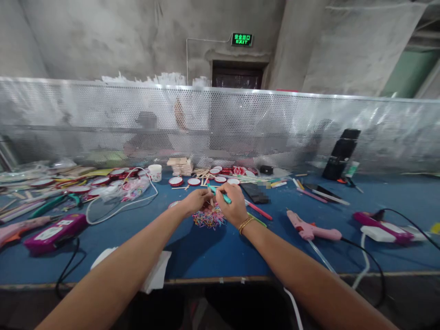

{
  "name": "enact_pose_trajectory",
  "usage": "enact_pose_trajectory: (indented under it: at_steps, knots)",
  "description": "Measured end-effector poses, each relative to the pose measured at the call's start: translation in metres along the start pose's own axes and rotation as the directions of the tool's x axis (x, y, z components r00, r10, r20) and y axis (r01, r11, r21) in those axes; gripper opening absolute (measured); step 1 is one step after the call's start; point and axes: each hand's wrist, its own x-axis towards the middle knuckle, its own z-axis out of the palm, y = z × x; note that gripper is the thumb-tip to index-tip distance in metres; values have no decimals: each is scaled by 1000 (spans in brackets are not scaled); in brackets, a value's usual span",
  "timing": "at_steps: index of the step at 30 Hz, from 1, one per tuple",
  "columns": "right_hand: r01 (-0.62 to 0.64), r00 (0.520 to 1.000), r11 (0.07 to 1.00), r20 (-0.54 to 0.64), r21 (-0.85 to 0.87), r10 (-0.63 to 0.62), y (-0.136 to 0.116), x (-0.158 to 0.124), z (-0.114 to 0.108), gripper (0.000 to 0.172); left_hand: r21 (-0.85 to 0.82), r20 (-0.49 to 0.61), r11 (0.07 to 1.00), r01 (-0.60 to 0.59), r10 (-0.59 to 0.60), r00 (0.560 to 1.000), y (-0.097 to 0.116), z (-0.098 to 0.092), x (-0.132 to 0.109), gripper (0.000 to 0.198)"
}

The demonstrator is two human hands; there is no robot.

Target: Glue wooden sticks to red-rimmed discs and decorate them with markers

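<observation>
- The right hand (233, 206) is closed around a teal pen (220, 195).
- The left hand (196, 200) is curled, its fingertips pinching something too small to tell, right beside the pen.
- A pile of colored rubber bands (208, 220) lies on the blue desk (213, 252) just under both hands.
- A pink glue gun (307, 228) lies to the right of the right hand.

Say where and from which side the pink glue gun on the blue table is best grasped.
Grip the pink glue gun around its handle, the thick part where the black cord leaves it. It lies flat on the blue table, nozzle toward the upper left, so coming from above, probably with the right hand, keeps fingers off the nozzle and the clear glue stick.
</observation>
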Motion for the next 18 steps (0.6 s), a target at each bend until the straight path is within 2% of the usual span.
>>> enact_pose_trajectory:
  at_steps: [18]
  knots:
    - [9, 1000, 1000, -8, 6, -9, 2, -1, 0, 12, -14, -2, 1000, -18, 18, 1000, 1, 0, -1, 31]
